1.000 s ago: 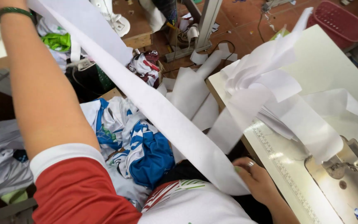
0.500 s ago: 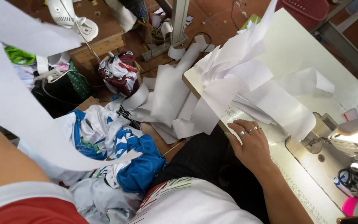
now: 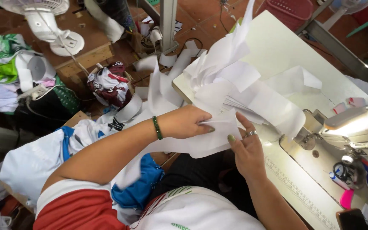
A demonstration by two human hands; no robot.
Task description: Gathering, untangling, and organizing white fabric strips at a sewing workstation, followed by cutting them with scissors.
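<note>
My left hand (image 3: 187, 122), with a green bead bracelet at the wrist, pinches the end of a long white fabric strip (image 3: 211, 138) at the near edge of the sewing table (image 3: 286, 47). Just to its right, my right hand (image 3: 247, 149), wearing a ring, has its fingers spread against the same strip. Behind both hands, a heap of white fabric strips (image 3: 235, 81) is piled on the table's left part. Some strips hang off the table's left edge toward the floor.
A sewing machine (image 3: 354, 132) with a lit lamp stands at the right. Blue and white garments (image 3: 64, 149) lie heaped at my left. A white fan (image 3: 47, 21), bags of cloth (image 3: 107, 83) and a red basket (image 3: 290, 10) sit on the floor.
My left arm has come down from a raised position and brought the strip's end to the table edge. My right hand now meets it on the strip.
</note>
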